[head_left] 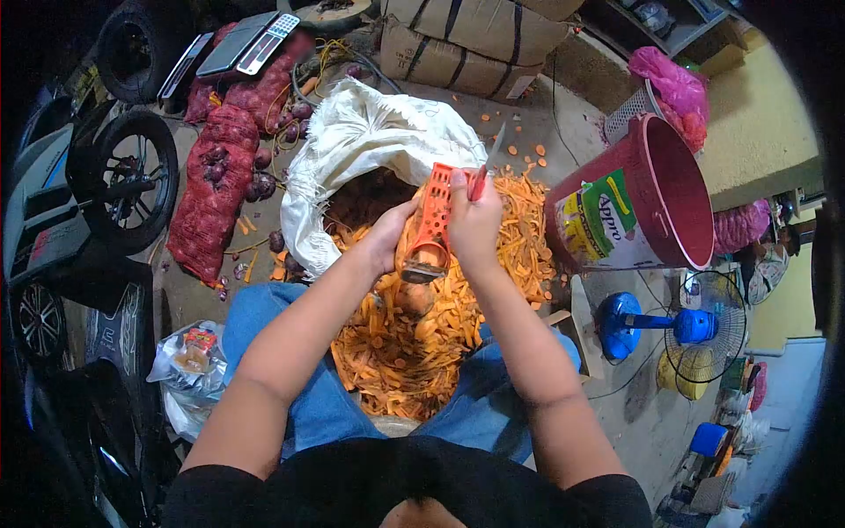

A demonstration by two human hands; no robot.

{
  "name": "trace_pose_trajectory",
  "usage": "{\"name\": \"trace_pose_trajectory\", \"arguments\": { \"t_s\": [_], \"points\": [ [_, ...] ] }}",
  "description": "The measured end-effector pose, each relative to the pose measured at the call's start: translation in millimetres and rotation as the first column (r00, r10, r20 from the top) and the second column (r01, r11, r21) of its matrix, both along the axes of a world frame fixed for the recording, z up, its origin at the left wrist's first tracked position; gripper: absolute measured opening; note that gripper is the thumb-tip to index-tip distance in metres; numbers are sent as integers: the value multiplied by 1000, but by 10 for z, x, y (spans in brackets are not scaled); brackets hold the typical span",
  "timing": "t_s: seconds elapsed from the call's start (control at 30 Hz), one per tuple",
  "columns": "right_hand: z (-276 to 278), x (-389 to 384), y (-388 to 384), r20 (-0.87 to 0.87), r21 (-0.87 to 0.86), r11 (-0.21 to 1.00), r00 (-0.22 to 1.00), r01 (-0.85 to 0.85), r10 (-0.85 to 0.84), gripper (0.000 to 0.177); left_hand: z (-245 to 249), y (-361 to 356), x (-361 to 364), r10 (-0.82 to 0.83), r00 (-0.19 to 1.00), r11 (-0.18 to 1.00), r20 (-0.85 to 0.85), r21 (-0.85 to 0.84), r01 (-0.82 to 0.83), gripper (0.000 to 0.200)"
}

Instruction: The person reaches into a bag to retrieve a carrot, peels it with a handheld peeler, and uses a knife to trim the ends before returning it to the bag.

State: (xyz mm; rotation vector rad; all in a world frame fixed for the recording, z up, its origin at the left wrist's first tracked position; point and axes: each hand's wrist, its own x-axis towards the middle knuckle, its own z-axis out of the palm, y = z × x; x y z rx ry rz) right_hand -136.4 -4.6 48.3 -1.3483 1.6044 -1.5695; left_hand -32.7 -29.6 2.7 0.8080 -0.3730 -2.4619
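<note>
My left hand (393, 236) is closed around a carrot (409, 236) that lies mostly behind an orange-red plastic peeler (436, 207). The peeler has holes in its body and a wide metal blade at its near end, which lies over the carrot. My right hand (475, 224) grips the peeler's right side. In that same hand sits a knife (478, 183) with a red handle, its blade pointing up and away from me. Below both hands spreads a heap of orange carrot peelings (396, 370). A rounded carrot end (417, 301) shows just under the peeler.
A white woven sack (387, 123) gapes open beyond my hands. To the right stand a dark red bucket (629, 207) and a blue fan (695, 326). Red net bags of onions (211, 194), a scale (255, 44) and motorbike wheels (132, 167) are at left. Cardboard (466, 44) lies behind.
</note>
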Motion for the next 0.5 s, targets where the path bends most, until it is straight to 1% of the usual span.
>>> {"name": "trace_pose_trajectory", "arguments": {
  "t_s": [0.07,0.1,0.17,0.2,0.23,0.27,0.3,0.37,0.4,0.43,0.5],
  "points": [
    [-55,16,0,45,-66,997,999,33,-31,25,-20,3,-17,12,1000,1000,-13,-9,-12,31],
    [-66,9,11,43,-64,997,999,34,-31,25,-31,17,-24,11,1000,1000,-22,-7,-12,31],
    [-85,-8,22,-28,-69,995,996,78,-80,24,-23,41,-31,11,999,1000,-31,-5,-11,31],
    [-111,-23,9,-27,-68,995,996,77,-79,24,31,64,-25,-17,1000,1000,20,-17,17,30],
    [-147,-51,-15,-76,-43,991,989,123,-126,24,58,81,-25,-44,996,999,71,-28,47,30],
    [-172,-70,-46,-124,-23,985,977,172,-173,23,-25,68,-39,-55,995,997,85,-52,59,31],
    [-185,-72,-69,-122,-24,985,977,173,-174,23,11,57,-28,-55,995,997,87,-54,60,31],
    [-211,-81,-91,-121,-17,979,972,202,-203,22,108,58,-14,-105,981,988,163,-92,121,32],
    [-228,-91,-108,-118,-17,979,972,203,-204,22,85,65,-26,-102,985,985,139,-125,120,34],
    [-243,-109,-126,-95,-21,979,975,202,-203,22,69,58,-30,-103,985,985,140,-126,121,34],
    [-214,-125,-139,-61,-9,980,978,200,-200,22,43,37,-37,-100,984,974,151,-188,128,36]
  ]
}}
